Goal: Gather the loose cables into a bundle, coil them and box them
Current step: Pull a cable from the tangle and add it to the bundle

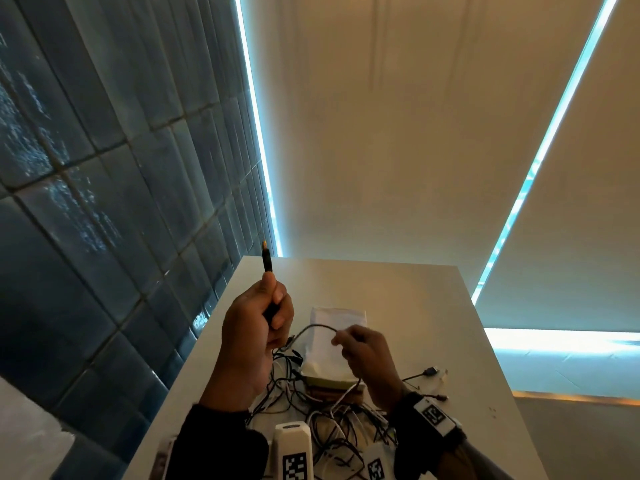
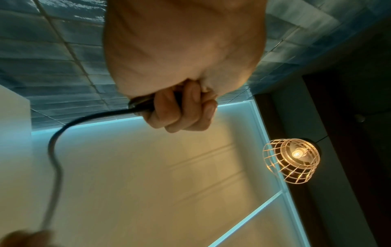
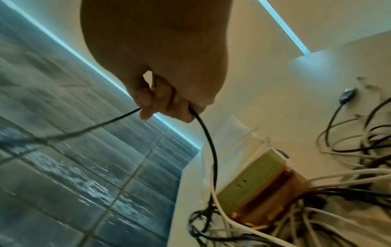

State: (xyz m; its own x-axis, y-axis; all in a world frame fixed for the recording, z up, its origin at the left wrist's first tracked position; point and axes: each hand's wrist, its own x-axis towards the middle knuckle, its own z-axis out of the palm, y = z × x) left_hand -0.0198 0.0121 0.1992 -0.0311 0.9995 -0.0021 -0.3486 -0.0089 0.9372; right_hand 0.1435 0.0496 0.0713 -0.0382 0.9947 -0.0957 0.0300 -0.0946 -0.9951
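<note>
My left hand (image 1: pixel 268 308) is raised above the table and grips the plug end of a black cable (image 1: pixel 267 261), its gold tip pointing up. In the left wrist view the left hand's fingers (image 2: pixel 180 107) curl round that plug while the black cable (image 2: pixel 55 150) loops down. My right hand (image 1: pixel 360 344) pinches the same black cable (image 3: pixel 209 147) further along, above the box (image 1: pixel 334 344). A tangle of black and white loose cables (image 1: pixel 332 410) lies on the table near me. The open box (image 3: pixel 253 180) stands by the tangle.
The white table (image 1: pixel 433 306) stands against a blue tiled wall (image 1: pixel 104 168) on the left. A black USB plug (image 1: pixel 431 371) lies at the right of the tangle. A caged hanging lamp (image 2: pixel 292 160) shows in the left wrist view.
</note>
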